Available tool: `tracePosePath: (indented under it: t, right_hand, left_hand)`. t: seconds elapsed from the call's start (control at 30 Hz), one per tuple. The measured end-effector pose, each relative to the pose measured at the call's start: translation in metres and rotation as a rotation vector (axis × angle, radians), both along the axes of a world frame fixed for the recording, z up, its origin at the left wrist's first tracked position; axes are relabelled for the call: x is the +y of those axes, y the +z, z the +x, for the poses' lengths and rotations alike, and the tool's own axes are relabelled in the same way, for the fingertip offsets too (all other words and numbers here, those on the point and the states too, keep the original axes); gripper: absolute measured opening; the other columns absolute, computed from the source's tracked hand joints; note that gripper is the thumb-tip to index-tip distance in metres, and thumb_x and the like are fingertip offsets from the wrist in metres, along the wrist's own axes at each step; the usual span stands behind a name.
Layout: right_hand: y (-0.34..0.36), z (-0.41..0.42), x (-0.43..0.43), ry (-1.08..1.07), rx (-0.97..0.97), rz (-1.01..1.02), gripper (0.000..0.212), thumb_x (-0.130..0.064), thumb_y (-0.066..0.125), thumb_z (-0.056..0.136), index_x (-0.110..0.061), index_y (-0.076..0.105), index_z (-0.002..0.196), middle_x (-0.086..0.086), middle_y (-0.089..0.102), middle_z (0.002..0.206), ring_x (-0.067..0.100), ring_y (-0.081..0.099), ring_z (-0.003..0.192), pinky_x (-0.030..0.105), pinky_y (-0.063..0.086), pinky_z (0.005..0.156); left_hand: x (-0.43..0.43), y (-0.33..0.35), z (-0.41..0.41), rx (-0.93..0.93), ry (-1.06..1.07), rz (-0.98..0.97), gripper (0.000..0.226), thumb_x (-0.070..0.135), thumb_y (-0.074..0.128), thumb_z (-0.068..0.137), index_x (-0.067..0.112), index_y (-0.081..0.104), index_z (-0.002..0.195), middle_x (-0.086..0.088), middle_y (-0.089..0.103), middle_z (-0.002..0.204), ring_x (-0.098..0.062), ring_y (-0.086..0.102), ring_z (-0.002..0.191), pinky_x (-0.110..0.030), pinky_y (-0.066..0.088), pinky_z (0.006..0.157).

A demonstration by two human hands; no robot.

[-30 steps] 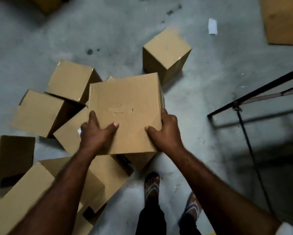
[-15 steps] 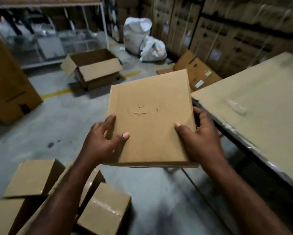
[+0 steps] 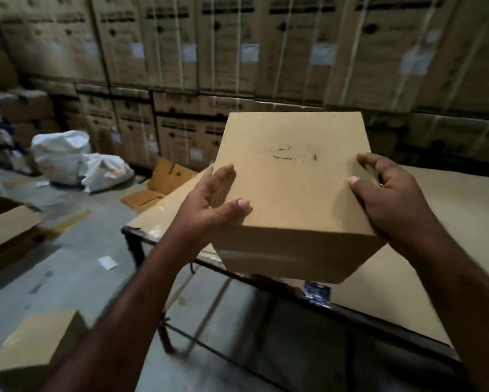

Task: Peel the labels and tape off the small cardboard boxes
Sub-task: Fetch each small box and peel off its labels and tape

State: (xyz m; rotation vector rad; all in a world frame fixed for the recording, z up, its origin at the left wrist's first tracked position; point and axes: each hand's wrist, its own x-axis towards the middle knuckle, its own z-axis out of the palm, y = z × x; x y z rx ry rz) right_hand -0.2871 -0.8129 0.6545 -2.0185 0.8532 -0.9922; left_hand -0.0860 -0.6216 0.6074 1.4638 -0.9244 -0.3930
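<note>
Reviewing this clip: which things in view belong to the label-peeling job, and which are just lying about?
Job in hand:
held box, gripped by left hand and right hand; small box on the floor; table, likely the work surface.

Lying about:
white sacks; open carton; flattened cardboard; paper scrap; stacked cartons along the wall.

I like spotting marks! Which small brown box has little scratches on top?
The held box, gripped between the left hand and right hand: short torn scuffs mark its top. The floor box at lower left looks plain.
</note>
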Motion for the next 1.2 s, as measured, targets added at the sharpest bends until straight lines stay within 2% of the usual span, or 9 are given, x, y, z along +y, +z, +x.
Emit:
tracePosePath:
  t: [0.13,0.3,0.6,0.77,0.9,0.97,1.07,1.17,1.2]
  right_hand:
    - [-0.003,-0.072,-0.069,-0.156,0.061,0.027,0.049,-0.022,0.056,0.099,-0.027,0.045,0.146,0.001,0.040,0.152,0.022,0.043,0.131,0.045,0.042,0.108]
    - [-0.012,-0.127,-0.147,-0.234,0.103,0.176,0.045,-0.015,0.056,0.096,-0.027,0.054,0.140,0.004,0.048,0.141,0.019,0.054,0.110,0.038,0.051,0.092]
    - [-0.032,-0.158,-0.283,-0.364,0.194,0.185,0.039,-0.020,0.061,0.096,-0.024,0.059,0.135,0.002,0.052,0.140,0.019,0.057,0.111,0.040,0.052,0.096]
    - [-0.057,-0.168,-0.351,-0.362,0.372,0.181,0.034,-0.030,0.065,0.094,-0.027,0.065,0.127,0.005,0.058,0.133,0.017,0.055,0.111,0.036,0.048,0.093]
    - [-0.068,-0.177,-0.384,-0.321,0.413,0.234,0.034,-0.037,0.066,0.092,-0.030,0.066,0.126,0.002,0.059,0.131,0.012,0.055,0.105,0.029,0.045,0.079]
    - [-0.064,-0.176,-0.399,-0.335,0.547,0.191,0.037,-0.040,0.064,0.094,-0.030,0.064,0.129,0.001,0.057,0.137,0.019,0.054,0.118,0.032,0.044,0.087]
    - [-0.048,-0.149,-0.389,-0.407,0.737,-0.057,0.048,-0.049,0.062,0.091,-0.029,0.059,0.134,-0.001,0.051,0.146,0.022,0.052,0.123,0.039,0.042,0.096]
    - [-0.049,-0.103,-0.328,-0.231,0.525,-0.046,0.074,-0.081,0.048,0.074,-0.037,0.056,0.133,-0.016,0.054,0.133,0.002,0.054,0.095,0.038,0.050,0.089]
    - [-0.056,-0.088,-0.306,-0.166,0.532,-0.059,0.085,-0.091,0.036,0.069,-0.039,0.054,0.134,-0.017,0.055,0.133,0.001,0.055,0.099,0.041,0.050,0.092]
  left_hand:
    - [-0.095,0.003,-0.057,0.001,-0.139,0.021,0.073,0.020,0.078,0.085,0.020,0.044,0.150,0.010,0.027,0.157,0.000,0.042,0.128,-0.031,0.037,0.116]
    - [-0.204,-0.004,-0.092,0.028,-0.263,0.126,0.071,0.026,0.077,0.087,0.021,0.044,0.150,0.002,0.044,0.152,-0.019,0.046,0.136,-0.042,0.044,0.112]
    - [-0.363,-0.023,-0.093,0.012,-0.417,0.236,0.056,0.019,0.064,0.097,0.017,0.044,0.150,-0.006,0.047,0.151,-0.020,0.057,0.124,-0.040,0.052,0.103]
    - [-0.428,-0.036,-0.073,-0.058,-0.426,0.352,0.048,0.015,0.062,0.099,0.020,0.051,0.145,-0.009,0.072,0.111,-0.029,0.072,0.097,-0.048,0.059,0.089]
    - [-0.460,-0.041,-0.062,-0.118,-0.410,0.377,0.043,0.019,0.068,0.094,0.017,0.059,0.136,-0.006,0.077,0.094,-0.019,0.076,0.077,-0.042,0.062,0.078]
    - [-0.478,-0.042,-0.056,-0.136,-0.345,0.359,0.035,0.024,0.070,0.093,0.015,0.065,0.127,-0.004,0.078,0.085,-0.016,0.075,0.071,-0.035,0.060,0.069]
    - [-0.511,-0.047,-0.043,-0.218,-0.171,0.318,0.044,0.033,0.072,0.089,0.015,0.063,0.129,-0.002,0.074,0.105,-0.017,0.070,0.090,-0.029,0.054,0.077]
    - [-0.538,-0.051,-0.039,-0.066,-0.204,0.308,0.072,0.026,0.074,0.087,0.016,0.041,0.150,-0.007,0.046,0.150,-0.024,0.050,0.132,-0.033,0.044,0.102]
    - [-0.544,-0.052,-0.040,0.016,-0.252,0.318,0.079,0.021,0.073,0.087,0.017,0.033,0.155,-0.007,0.036,0.158,-0.024,0.040,0.140,-0.030,0.037,0.103]
